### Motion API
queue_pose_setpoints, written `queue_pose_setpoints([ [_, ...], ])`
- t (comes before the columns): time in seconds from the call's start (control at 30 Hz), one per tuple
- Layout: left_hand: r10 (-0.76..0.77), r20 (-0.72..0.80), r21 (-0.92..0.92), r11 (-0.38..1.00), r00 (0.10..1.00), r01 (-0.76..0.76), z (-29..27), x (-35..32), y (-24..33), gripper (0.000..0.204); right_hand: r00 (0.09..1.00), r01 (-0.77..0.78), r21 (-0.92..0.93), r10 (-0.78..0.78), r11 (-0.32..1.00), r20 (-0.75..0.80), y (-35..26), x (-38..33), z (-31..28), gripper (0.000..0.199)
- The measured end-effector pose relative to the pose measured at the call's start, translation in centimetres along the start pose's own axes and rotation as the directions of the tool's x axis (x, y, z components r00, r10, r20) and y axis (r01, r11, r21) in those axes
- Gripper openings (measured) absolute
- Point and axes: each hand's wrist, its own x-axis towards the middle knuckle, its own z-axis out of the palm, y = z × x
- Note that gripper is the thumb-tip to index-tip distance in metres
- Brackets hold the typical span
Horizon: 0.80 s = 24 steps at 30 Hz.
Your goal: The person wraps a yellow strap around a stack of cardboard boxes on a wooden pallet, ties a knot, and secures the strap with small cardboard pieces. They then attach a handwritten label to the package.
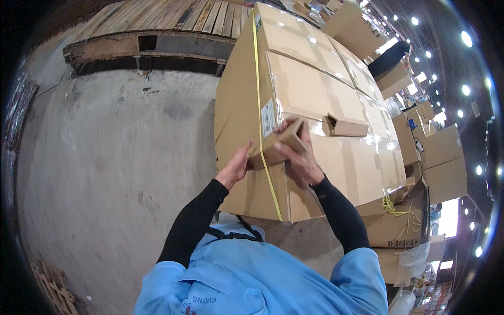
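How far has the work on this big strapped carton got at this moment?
Done: the large carton is taped shut, and a yellow strap runs over it. In hand: both hands, left hand and right hand, press a cardboard corner piece at the near edge beside the strap. A second corner piece lies loose on top, unplaced.

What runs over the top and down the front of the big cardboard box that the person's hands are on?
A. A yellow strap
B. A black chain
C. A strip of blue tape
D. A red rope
A. A thin yellow strap crosses the top of the big cardboard box and drops down its front, passing between the left hand and the right hand.
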Motion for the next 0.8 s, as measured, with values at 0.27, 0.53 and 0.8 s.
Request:
queue_pose_setpoints([
  [0.27, 0.472, -0.032, 0.61, 0.708, 0.881, -0.357, 2.1, -6.7, -7.0, 0.033, 0.882, 0.472, -0.188, -0.464, 0.861, 0.089, -1.2, -17.3, 2.2, 0.064],
  [0.53, 0.679, -0.223, 0.455, 0.707, 0.7, -0.541, 1.7, -11.7, -9.9, 0.033, 0.88, 0.288, 0.149, -0.323, 0.946, 0.347, -1.1, -16.4, -3.2, 0.064],
  [0.8, 0.798, -0.292, 0.544, 0.592, 0.528, -0.594, 2.4, -13.7, -17.8, 0.042, 0.63, 0.131, 0.159, -0.206, 0.979, 0.749, -2.7, -11.2, -6.6, 0.06],
])
